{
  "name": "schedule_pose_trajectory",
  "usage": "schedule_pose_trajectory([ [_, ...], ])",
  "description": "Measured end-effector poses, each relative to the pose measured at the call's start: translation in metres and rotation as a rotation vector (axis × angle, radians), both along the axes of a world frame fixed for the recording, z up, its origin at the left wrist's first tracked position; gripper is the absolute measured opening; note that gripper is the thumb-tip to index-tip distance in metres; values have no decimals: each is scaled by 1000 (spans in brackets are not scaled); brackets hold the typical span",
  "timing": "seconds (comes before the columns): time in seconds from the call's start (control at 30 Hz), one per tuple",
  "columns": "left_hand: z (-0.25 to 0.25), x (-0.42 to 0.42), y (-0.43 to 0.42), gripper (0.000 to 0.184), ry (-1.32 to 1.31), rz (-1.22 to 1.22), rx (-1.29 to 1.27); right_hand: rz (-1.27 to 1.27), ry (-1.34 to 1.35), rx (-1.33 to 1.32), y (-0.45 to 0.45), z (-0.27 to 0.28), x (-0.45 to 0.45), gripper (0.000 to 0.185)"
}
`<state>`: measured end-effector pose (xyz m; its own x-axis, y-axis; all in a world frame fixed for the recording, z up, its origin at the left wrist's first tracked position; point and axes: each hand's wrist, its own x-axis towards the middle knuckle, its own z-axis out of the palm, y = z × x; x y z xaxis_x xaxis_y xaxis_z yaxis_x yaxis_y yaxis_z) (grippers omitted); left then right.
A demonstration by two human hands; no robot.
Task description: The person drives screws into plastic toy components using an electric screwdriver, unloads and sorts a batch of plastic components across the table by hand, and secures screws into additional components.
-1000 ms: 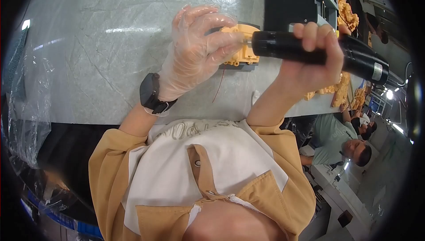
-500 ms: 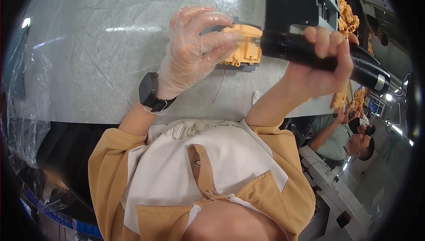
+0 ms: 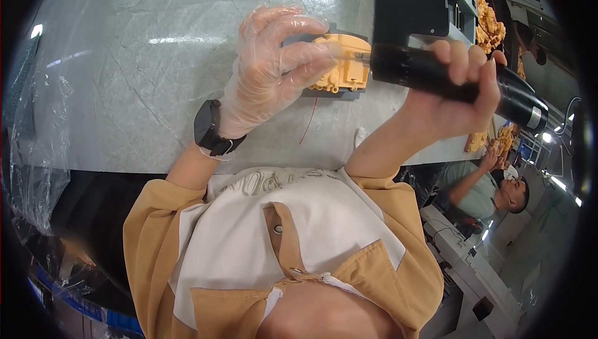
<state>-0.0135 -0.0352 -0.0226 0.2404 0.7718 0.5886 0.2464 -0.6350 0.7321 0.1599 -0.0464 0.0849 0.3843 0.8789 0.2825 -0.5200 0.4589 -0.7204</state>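
Gloved left hand (image 3: 258, 71): fingers part-curled, tips at yellow housing (image 3: 357, 46), grip unclear | yellow housing: in dark holder (image 3: 349, 95) on worktop (image 3: 149, 96) | black driver (image 3: 414, 70): tip toward yellow housing | right hand (image 3: 458, 105): fingers wrapped round black driver

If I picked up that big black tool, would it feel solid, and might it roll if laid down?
Probably stiff: the black tool sticks out past the right hand without sagging. Being rounded, it might roll on the table. Its smooth, shiny surface could feel slightly slippery.
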Motion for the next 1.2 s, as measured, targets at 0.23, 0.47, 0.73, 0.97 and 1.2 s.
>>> schedule_pose_trajectory([
  [0.23, -2, 2, 0, 9, -33, -19, -13, 11, -21, -20, 1, -2, 0, 24],
  [0.47, -2, 4, -1, 10, -175, -139, -119, 47, 79, -27, 1, -1, 4, 24],
  [0.73, 4, 3, -3, 36, -95, -188, -207, 44, 68, 14, -2, 3, 6, 24],
  [0.97, -6, 3, 3, 73, 59, -53, -172, -242, -369, 137, 8, -5, -8, 49],
  [1.2, -15, 3, 0, 49, 62, -87, -237, -248, -407, 80, 15, -9, -26, 51],
])
